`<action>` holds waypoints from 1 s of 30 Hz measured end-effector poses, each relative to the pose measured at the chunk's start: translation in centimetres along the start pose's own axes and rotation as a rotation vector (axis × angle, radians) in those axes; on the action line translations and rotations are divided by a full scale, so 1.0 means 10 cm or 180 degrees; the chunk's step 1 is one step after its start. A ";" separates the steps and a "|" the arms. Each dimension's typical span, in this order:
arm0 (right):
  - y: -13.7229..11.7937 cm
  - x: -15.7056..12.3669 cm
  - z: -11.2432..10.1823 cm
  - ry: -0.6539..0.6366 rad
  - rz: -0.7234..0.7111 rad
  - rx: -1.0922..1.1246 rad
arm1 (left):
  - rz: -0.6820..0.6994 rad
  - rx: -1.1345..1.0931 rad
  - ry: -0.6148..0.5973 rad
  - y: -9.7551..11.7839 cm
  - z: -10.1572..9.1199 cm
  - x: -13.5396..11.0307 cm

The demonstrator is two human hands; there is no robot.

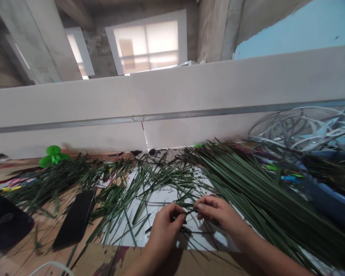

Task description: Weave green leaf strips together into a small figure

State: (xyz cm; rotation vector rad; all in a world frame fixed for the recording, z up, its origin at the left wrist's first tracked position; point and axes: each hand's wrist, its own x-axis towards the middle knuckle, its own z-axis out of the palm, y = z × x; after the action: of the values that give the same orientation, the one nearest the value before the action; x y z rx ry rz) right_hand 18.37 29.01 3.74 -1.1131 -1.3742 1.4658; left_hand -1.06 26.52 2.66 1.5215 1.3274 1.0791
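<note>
My left hand and my right hand meet low in the middle, fingertips pinched together on a thin dark green leaf strip held between them. Under the hands lies a white sheet scattered with short green strips. A large bundle of long green strips fans out to the right of my right hand. More cut strips are strewn to the left.
A black phone lies left of the sheet, a dark object at the far left. A green plastic piece sits by the white partition wall. Coiled white bands and a blue container are at the right.
</note>
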 end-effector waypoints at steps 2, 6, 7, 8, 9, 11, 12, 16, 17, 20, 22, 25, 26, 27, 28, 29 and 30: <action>0.01 0.01 -0.02 -0.0014 0.0131 0.0034 | 0.0126 0.0329 0.0112 -0.01 -0.01 -0.01; 0.07 0.00 0.00 -0.0131 0.0458 0.0063 | 0.0256 0.0455 0.0159 0.02 -0.02 -0.03; 0.09 0.00 0.00 -0.0162 0.0507 0.0088 | 0.0274 0.0400 0.0154 0.03 -0.02 -0.04; 0.10 0.00 0.01 -0.0171 0.0527 0.0122 | 0.0287 0.0342 0.0142 0.03 -0.02 -0.04; 0.10 -0.01 0.02 -0.0164 0.0505 0.0149 | 0.0291 0.0288 0.0117 0.04 -0.01 -0.05; 0.09 -0.01 0.04 -0.0117 0.0365 0.0134 | 0.0238 0.0207 0.0066 0.02 0.00 -0.05; 0.08 -0.02 0.05 -0.0096 0.0248 0.0074 | 0.0182 0.0177 0.0042 0.01 0.00 -0.05; 0.02 -0.06 0.11 -0.0123 -0.0204 -0.0224 | -0.0031 0.0048 -0.0023 -0.02 0.02 -0.05; 0.01 -0.08 0.12 -0.0151 -0.0285 -0.0347 | -0.0068 -0.0002 -0.0044 -0.01 0.03 -0.04; -0.01 -0.12 0.14 -0.0242 -0.0481 -0.0839 | -0.0211 -0.0263 -0.0114 0.01 0.04 -0.03; -0.02 -0.13 0.14 -0.0271 -0.0545 -0.1110 | -0.0323 -0.0461 -0.0143 0.01 0.05 -0.02; -0.04 -0.15 0.15 -0.0280 -0.0583 -0.1347 | -0.0485 -0.0663 -0.0102 -0.01 0.07 0.00; -0.05 -0.15 0.16 -0.0282 -0.0569 -0.1377 | -0.0518 -0.0713 -0.0083 -0.01 0.07 0.00; -0.05 -0.15 0.16 -0.0285 -0.0536 -0.1373 | -0.0532 -0.0752 -0.0064 -0.02 0.08 0.01; -0.05 -0.15 0.16 -0.0287 -0.0483 -0.1342 | -0.0522 -0.0774 -0.0043 -0.01 0.08 0.00; -0.05 -0.15 0.17 -0.0280 -0.0416 -0.1292 | -0.0499 -0.0777 -0.0034 -0.01 0.08 0.00; -0.05 -0.14 0.17 -0.0266 -0.0347 -0.1229 | -0.0483 -0.0769 -0.0024 -0.01 0.09 0.00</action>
State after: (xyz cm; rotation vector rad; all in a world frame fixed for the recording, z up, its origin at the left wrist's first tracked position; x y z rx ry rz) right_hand 17.10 27.18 4.33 -1.1995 -1.8005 1.2096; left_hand -0.23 26.45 2.35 1.2271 1.2369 1.0922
